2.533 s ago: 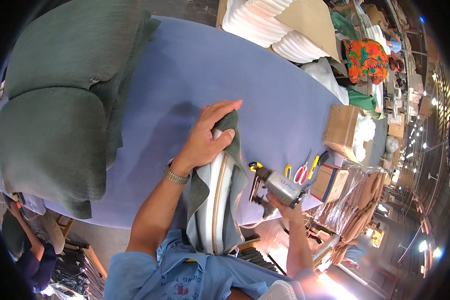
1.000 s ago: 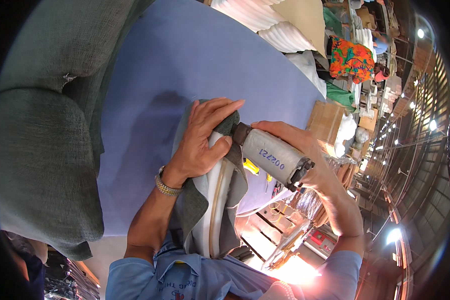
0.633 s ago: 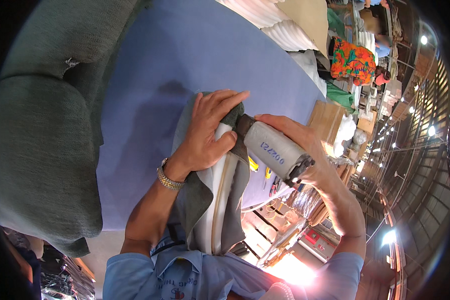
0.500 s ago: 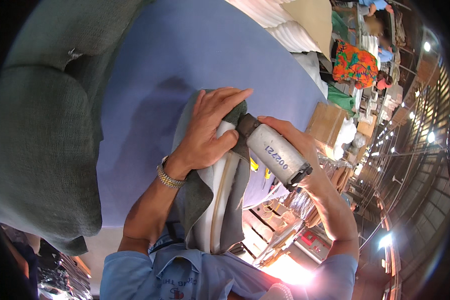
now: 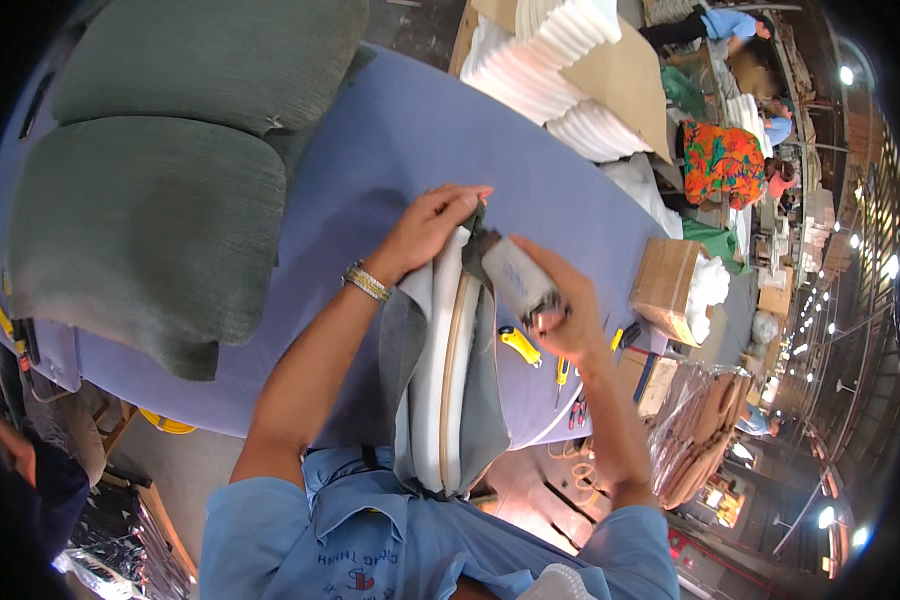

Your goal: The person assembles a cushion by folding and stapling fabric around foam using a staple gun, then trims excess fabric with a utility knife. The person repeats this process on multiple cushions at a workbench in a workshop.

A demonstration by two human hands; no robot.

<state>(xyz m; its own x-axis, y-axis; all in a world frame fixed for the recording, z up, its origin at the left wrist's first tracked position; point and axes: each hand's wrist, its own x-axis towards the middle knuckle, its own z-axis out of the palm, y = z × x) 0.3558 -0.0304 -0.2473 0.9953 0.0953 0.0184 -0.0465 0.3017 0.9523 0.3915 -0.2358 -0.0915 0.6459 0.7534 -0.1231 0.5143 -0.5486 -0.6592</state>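
A long upholstered piece [image 5: 402, 360] in grey-green fabric lies lengthwise from the table toward my body. Its fabric flaps are spread apart, showing white padding and a narrow tan strip [image 5: 454, 350] down the middle. At the far end my left hand [image 5: 430, 232] is closed on the fabric edge [image 5: 477, 217], fingers bent over it. My right hand [image 5: 575, 305] grips a silver pneumatic staple gun [image 5: 515, 275], blurred by motion. Its dark nose is close beside the folded fabric near my left fingers; whether they touch, I cannot tell.
Large grey-green cushions [image 5: 150, 230] cover the table's left side. A yellow utility knife [image 5: 519, 346], a screwdriver [image 5: 562, 372] and red-handled pliers [image 5: 577, 410] lie to the right. Beyond are a cardboard box [image 5: 660, 280], white foam sheets [image 5: 540, 70] and a person in orange patterned clothing [image 5: 722, 165].
My left hand has gone from lying spread over the piece to gripping fabric at its far end. The staple gun has shifted left and turned. The whole view has shifted, showing more cushions and tools.
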